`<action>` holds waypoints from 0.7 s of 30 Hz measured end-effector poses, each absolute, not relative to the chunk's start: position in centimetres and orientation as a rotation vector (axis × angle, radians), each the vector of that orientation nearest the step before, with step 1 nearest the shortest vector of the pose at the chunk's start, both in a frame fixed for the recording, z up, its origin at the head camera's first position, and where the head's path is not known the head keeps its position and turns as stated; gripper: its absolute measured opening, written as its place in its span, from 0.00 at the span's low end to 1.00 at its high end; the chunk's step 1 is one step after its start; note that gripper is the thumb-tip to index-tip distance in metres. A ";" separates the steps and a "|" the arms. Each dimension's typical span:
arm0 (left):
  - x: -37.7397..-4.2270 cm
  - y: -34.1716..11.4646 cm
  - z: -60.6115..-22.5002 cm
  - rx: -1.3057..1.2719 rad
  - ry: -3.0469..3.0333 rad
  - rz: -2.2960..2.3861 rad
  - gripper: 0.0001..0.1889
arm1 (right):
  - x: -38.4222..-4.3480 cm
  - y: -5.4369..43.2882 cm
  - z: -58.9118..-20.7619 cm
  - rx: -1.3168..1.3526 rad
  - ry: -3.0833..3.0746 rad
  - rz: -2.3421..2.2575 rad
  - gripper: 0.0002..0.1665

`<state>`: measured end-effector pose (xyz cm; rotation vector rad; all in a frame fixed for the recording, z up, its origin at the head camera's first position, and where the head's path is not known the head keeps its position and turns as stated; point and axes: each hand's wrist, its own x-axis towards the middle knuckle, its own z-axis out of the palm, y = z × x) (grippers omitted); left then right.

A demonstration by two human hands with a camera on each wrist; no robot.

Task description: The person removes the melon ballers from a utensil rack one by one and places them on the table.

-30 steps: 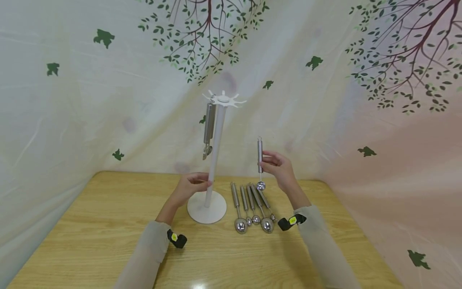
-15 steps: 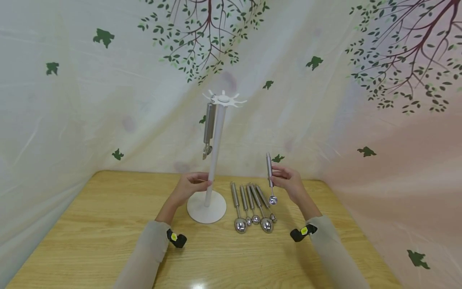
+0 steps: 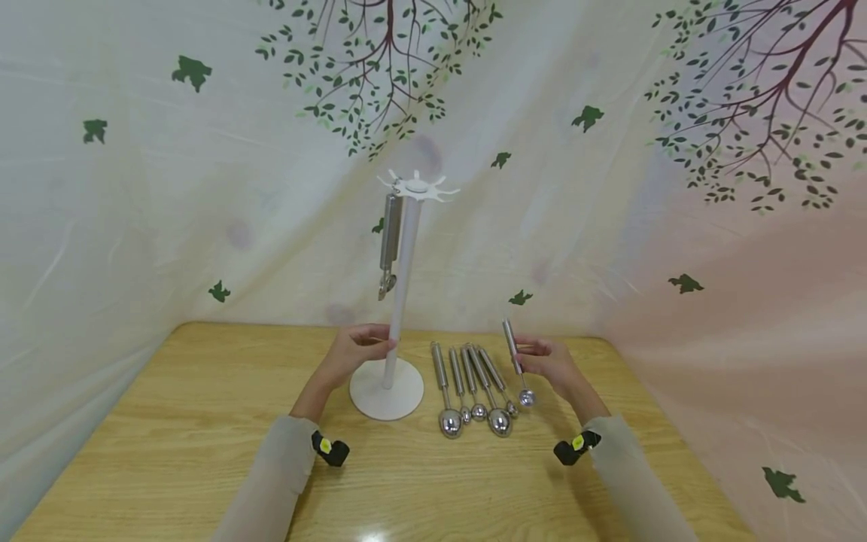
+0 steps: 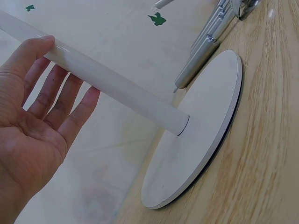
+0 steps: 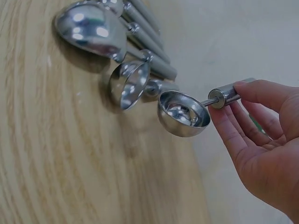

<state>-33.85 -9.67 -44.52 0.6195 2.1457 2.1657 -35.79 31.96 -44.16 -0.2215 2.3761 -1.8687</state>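
Observation:
A white hanging rack [image 3: 403, 278] with a round base and a ring of hooks on top stands on the table. My left hand [image 3: 355, 351] holds its pole low down, thumb against one side and fingertips against the other in the left wrist view. With thumb and fingers my right hand [image 3: 552, 367] pinches the handle of a steel scoop [image 5: 183, 116], which has a small round bowl. The scoop tilts bowl-down, over the table at the right end of a row of scoops. One steel utensil [image 3: 390, 229] hangs from a hook at the rack's left.
Several steel scoops [image 3: 452, 424] lie side by side right of the rack base [image 3: 369, 403], handles pointing away and bowls toward me. Behind the wooden table's [image 3: 203, 452] far edge hangs a pale cloth backdrop [image 3: 284, 226] printed with branches and leaves.
My right hand has moved down and to the right with the scoop, from above the row to beside its right end. The left hand stays on the pole.

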 end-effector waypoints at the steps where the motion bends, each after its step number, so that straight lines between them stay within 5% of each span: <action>1: -33.9 -9.7 -44.5 0.615 2.142 2.169 0.19 | -35.7 32.1 -44.4 -0.230 2.377 -1.855 0.31; 21: -33.8 -9.8 -44.4 0.618 2.156 2.146 0.20 | -35.3 32.2 -46.8 -0.188 2.456 -1.861 0.27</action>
